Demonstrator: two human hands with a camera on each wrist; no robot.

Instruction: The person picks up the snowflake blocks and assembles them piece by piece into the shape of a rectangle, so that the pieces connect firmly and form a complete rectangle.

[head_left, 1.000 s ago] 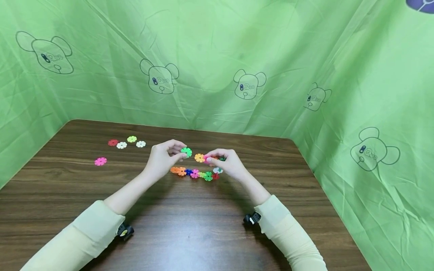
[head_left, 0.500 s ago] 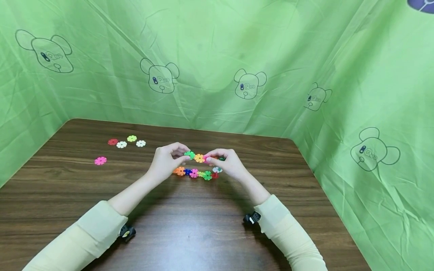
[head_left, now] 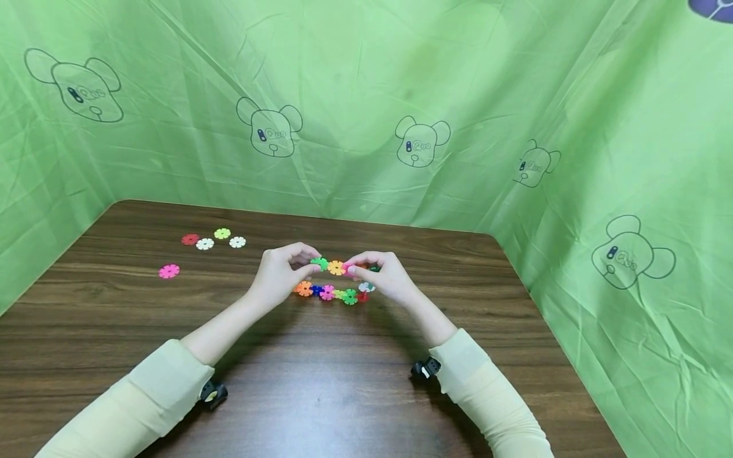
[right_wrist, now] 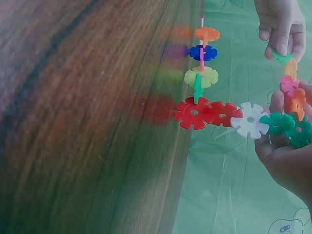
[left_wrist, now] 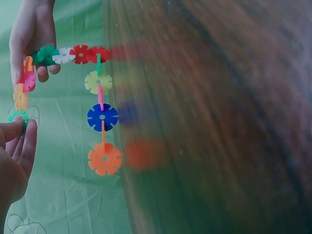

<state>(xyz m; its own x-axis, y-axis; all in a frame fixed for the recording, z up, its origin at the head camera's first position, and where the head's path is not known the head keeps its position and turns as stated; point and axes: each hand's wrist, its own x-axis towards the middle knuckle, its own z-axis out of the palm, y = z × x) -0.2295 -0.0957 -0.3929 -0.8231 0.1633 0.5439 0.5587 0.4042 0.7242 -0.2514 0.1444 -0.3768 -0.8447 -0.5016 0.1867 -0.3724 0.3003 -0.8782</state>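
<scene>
Amber disc (head_left: 336, 268): landmark for all pos. below (L/R as in head view); sits in far run of the chain (left_wrist: 87, 53).
Green disc (head_left: 320, 263): immed. L of amber disc, edges appear to meet; slots interlocked or not, can't tell.
L hand (head_left: 277, 272): L of amber disc; thumb + fingers drawn to a narrow pinch w/ green disc btwn tips.
R hand (head_left: 385, 278): R of amber disc, the nearer of the two; fingers + thumb pinch chain at pink disc (left_wrist: 28, 82), the next link.
Long axis: green–amber–pink run lies approx. L–R, along line btwn hands; chain doubles back, near run approx. parallel.
Near run (head_left: 328, 292): body side of amber disc; orange discs at L end. Contact w/ surface (head_left: 321, 381) unclear.
Loose group: well L of & beyond amber disc; red disc (head_left: 190, 239), yellow disc (head_left: 222, 234), 2 white discs (head_left: 204, 244).
Loose pink disc (head_left: 168, 271): well L, approx. level w/ amber disc.
Curtain (head_left: 343, 95): beyond amber disc; printed bear heads w/ short lettering, poss. "Qoo", too small to confirm.
Disc labels: none legible, amber disc incl.
</scene>
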